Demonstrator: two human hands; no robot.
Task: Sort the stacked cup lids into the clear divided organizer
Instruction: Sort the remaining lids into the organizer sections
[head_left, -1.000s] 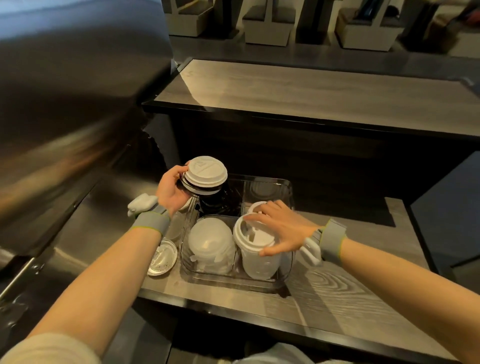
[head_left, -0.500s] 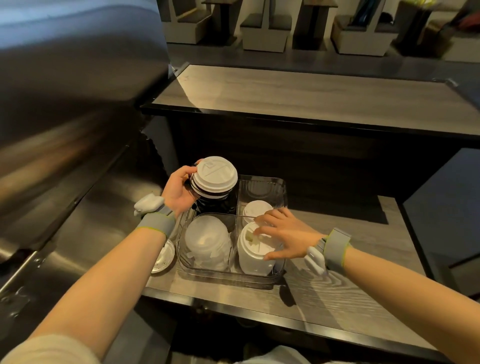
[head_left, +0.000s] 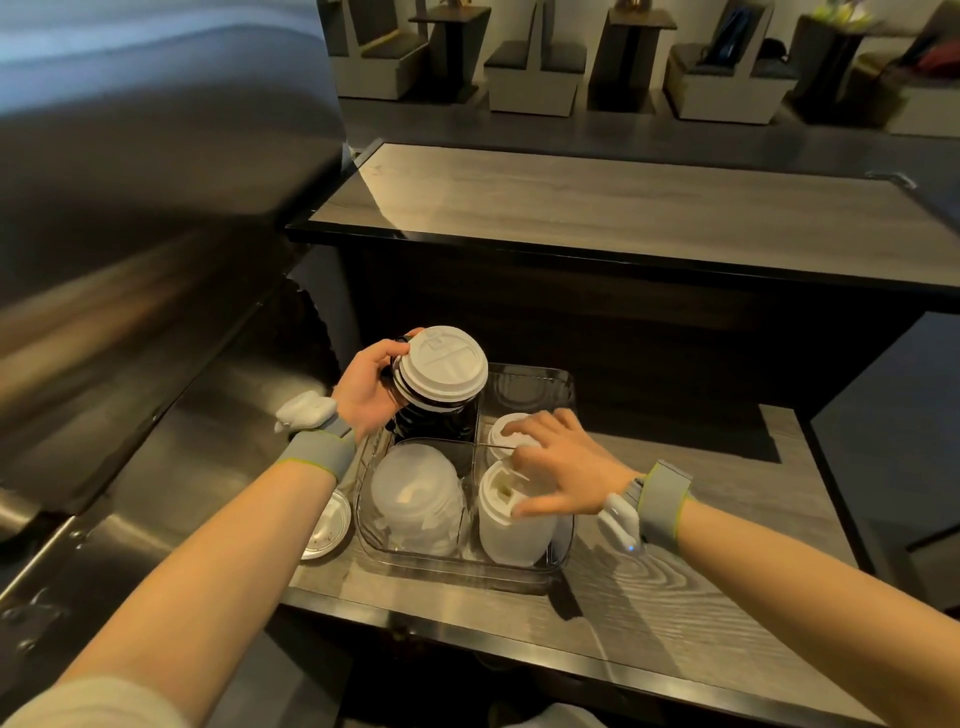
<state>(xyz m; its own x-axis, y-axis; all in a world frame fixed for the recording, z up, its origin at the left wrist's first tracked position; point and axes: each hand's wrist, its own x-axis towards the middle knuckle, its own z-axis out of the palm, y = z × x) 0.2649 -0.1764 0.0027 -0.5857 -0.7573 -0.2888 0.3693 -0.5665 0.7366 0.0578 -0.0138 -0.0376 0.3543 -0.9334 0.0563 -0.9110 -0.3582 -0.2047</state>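
Note:
The clear divided organizer (head_left: 519, 574) sits on the wooden counter. My left hand (head_left: 366, 387) grips a stack of black lids topped by white lids (head_left: 445, 366) over the back-left compartment. My right hand (head_left: 561, 467) rests with spread fingers on a tall stack of white lids (head_left: 506, 525) in the front-right compartment, its fingertips touching a shorter white stack (head_left: 506, 431) in the back-right compartment. A stack of translucent domed lids (head_left: 418, 493) fills the front-left compartment.
A single flat lid (head_left: 327, 525) lies on the counter left of the organizer. A steel surface (head_left: 130, 441) slopes along the left. A raised wooden counter (head_left: 597, 218) stands behind. Bare wood lies right of the organizer.
My left hand has carried the black-and-white stack rightward over the back-left compartment. The right hand has pressed the tall white stack down into the organizer and reached toward the back-right stack.

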